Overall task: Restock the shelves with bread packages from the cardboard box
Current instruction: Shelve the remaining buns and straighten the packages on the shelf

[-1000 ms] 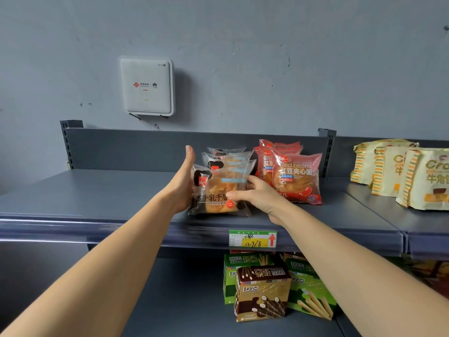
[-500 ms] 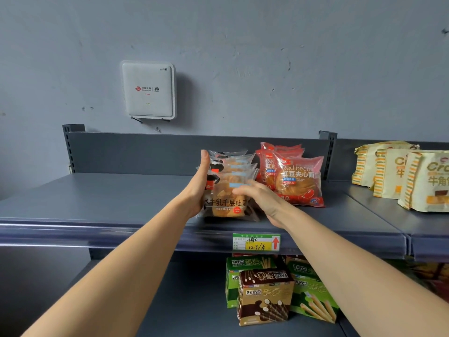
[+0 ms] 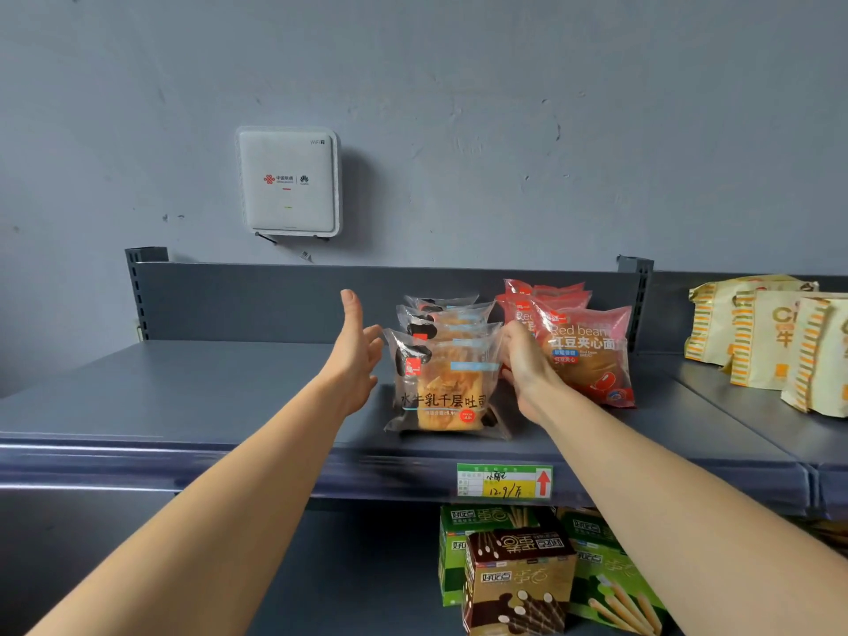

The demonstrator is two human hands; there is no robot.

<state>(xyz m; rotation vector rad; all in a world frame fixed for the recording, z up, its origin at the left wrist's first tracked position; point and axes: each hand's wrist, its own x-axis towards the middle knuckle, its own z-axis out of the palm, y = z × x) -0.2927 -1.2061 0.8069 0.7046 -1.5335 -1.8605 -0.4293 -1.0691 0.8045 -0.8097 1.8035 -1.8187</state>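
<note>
Here the bread packages (image 3: 443, 383) stand upright in a short row on the upper shelf (image 3: 183, 397), one behind another from close to its front edge back toward its rear panel. Each is a clear wrapper showing golden sliced bread, with a small red label, a pale blue strip and dark Chinese lettering across the front. The left hand (image 3: 355, 355) is spread with straight fingers just beside the row's left side, gripping nothing. The right hand (image 3: 523, 364) lies flat against the row's right side, fingers loose and not clamped, wedged between the clear packs and the red bean packages (image 3: 592, 355) that stand just beside them. To the left of the row the shelf runs bare to its far left corner. Toward the right end sit yellow striped bags (image 3: 771, 342). A green and yellow price tag (image 3: 504, 480) hangs on the front edge, with snack boxes (image 3: 518, 576) on the shelf below.
</note>
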